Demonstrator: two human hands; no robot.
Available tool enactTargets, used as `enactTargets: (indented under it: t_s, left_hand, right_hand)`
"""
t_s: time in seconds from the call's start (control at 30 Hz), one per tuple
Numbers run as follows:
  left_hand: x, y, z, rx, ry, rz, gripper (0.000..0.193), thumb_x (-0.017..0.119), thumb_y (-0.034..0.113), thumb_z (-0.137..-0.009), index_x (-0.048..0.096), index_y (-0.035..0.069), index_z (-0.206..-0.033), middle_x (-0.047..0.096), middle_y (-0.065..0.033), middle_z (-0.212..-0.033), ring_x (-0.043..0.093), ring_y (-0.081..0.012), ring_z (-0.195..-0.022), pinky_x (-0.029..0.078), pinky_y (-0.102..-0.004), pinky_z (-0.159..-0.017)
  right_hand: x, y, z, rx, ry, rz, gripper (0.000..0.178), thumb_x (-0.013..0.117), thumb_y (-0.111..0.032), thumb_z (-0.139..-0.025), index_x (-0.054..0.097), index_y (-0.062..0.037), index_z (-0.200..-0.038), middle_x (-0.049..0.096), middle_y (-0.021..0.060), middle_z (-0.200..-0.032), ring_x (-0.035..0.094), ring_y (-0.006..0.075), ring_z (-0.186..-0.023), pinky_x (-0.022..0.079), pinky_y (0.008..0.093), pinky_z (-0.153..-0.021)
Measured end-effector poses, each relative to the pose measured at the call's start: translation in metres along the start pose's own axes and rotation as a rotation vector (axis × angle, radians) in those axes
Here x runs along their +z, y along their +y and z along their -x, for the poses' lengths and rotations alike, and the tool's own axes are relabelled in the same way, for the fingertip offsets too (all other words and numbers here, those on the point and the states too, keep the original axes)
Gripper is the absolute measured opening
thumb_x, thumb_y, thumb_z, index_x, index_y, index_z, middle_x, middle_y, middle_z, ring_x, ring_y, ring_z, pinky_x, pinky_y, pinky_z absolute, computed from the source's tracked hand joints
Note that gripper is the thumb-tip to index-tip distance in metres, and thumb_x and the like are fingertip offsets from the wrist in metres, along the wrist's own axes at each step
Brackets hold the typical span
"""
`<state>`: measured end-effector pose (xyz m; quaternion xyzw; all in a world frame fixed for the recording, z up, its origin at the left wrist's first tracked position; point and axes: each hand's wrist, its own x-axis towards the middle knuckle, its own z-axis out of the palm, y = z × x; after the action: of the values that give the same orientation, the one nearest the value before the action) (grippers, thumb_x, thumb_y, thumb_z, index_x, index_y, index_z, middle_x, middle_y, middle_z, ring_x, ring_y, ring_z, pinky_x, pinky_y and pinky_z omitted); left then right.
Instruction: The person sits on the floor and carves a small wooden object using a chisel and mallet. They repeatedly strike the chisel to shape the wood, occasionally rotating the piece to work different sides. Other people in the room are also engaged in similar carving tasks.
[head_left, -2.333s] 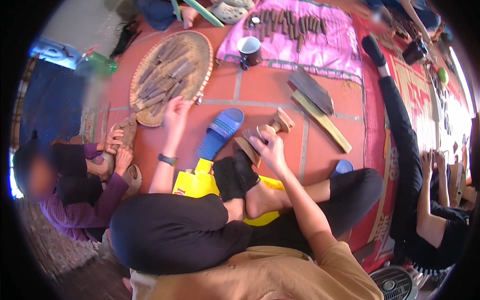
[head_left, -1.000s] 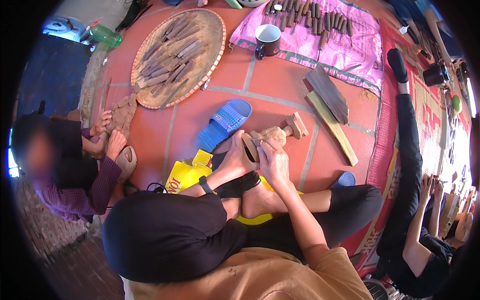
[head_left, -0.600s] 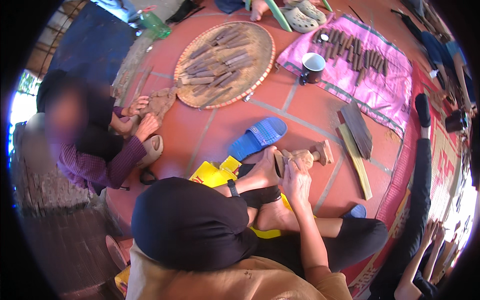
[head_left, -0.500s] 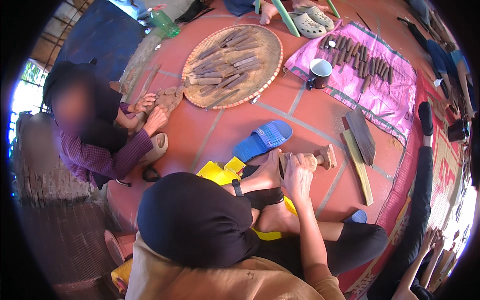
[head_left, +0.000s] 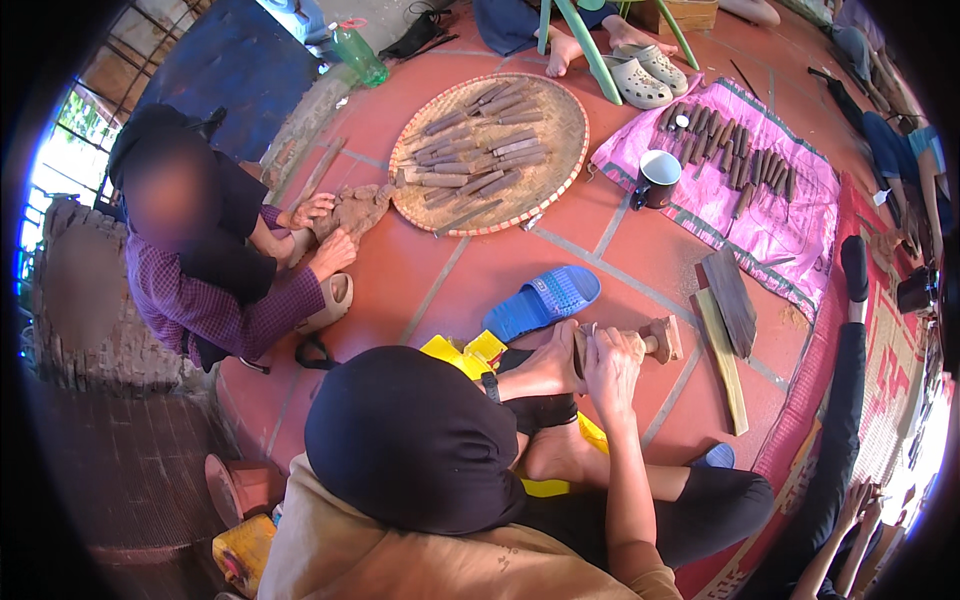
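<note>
My right hand (head_left: 612, 368) is closed round a carved wooden piece (head_left: 664, 341), pale brown, with a narrow neck and a flared, blocky end that sticks out to the right. Close against it on the left is my left hand (head_left: 552, 362), a dark watch (head_left: 490, 387) on its wrist. Its fingers are bent in by a dark, flat edge (head_left: 580, 350) between the two hands; what they grip is mostly hidden. Both hands are above my bare foot (head_left: 560, 455), beside my raised knee in black cloth (head_left: 410, 440).
A blue slipper (head_left: 540, 302) lies just beyond my hands. Two wood strips (head_left: 722, 365) rest to the right. Farther off are a round woven tray (head_left: 570, 150) of wooden sticks, a dark mug (head_left: 656, 180) and a pink cloth (head_left: 800, 225) with brown pieces. At left, a person's hands (head_left: 325, 235) touch a brown lump.
The whole view has shifted, so the floor things appear lower and farther right. My hands keep nearly the same hold, the right one's fingers slightly turned on the wooden piece.
</note>
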<state>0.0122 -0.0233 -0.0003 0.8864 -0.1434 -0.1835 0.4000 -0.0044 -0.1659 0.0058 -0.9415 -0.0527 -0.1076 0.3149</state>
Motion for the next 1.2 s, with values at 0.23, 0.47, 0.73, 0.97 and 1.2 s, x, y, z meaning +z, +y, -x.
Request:
enactTargets:
  t_s: [0.23, 0.47, 0.73, 0.97, 1.2]
  left_hand:
    - [0.006, -0.013, -0.001, -0.135, -0.071, -0.012, 0.093, 0.085, 0.026, -0.069, 0.023, -0.002, -0.132, 0.058, -0.0321, -0.114, 0.065, -0.0458, -0.101, 0.053, -0.046, -0.082]
    - [0.004, -0.007, 0.001, -0.036, -0.039, 0.097, 0.089, 0.085, 0.026, -0.069, 0.027, -0.004, -0.129, 0.061, -0.0258, -0.108, 0.063, -0.0391, -0.105, 0.051, -0.043, -0.088]
    - [0.012, -0.018, -0.012, 0.114, -0.101, -0.041, 0.088, 0.084, 0.03, -0.065, 0.031, -0.005, -0.125, 0.04, -0.029, -0.121, 0.047, -0.0463, -0.115, 0.044, -0.0474, -0.095]
    - [0.019, -0.053, -0.016, 0.159, -0.1, -0.148, 0.092, 0.084, 0.036, -0.066, 0.028, -0.003, -0.128, 0.041, -0.0285, -0.124, 0.05, -0.0432, -0.116, 0.045, -0.0449, -0.095]
    - [0.013, -0.036, -0.007, 0.189, -0.08, -0.254, 0.101, 0.087, 0.041, -0.062, 0.029, -0.006, -0.129, 0.041, -0.0284, -0.126, 0.051, -0.0411, -0.116, 0.046, -0.0446, -0.097]
  right_hand:
    - [-0.004, -0.013, 0.011, -0.025, 0.107, -0.119, 0.011, 0.059, -0.009, -0.085, 0.064, -0.0009, -0.092, 0.064, 0.0156, -0.085, 0.066, 0.0339, -0.079, 0.053, 0.0449, -0.066]
    - [-0.003, -0.007, 0.007, 0.057, -0.03, -0.022, 0.017, 0.063, -0.011, -0.076, 0.063, -0.0029, -0.091, 0.065, 0.0166, -0.084, 0.066, 0.0339, -0.078, 0.052, 0.0473, -0.066]
    - [0.014, 0.006, -0.003, 0.085, -0.037, -0.018, 0.017, 0.058, -0.014, -0.085, 0.063, 0.0012, -0.089, 0.066, 0.0195, -0.085, 0.067, 0.0361, -0.082, 0.053, 0.0451, -0.071]
    - [0.009, -0.008, -0.001, 0.031, 0.012, 0.008, 0.019, 0.057, -0.016, -0.087, 0.064, 0.0017, -0.089, 0.066, 0.019, -0.086, 0.068, 0.0358, -0.085, 0.053, 0.0452, -0.072]
    - [0.014, -0.003, -0.001, 0.048, -0.029, 0.044, 0.021, 0.059, -0.019, -0.085, 0.068, -0.0015, -0.079, 0.068, 0.0193, -0.085, 0.07, 0.0341, -0.08, 0.055, 0.0444, -0.066]
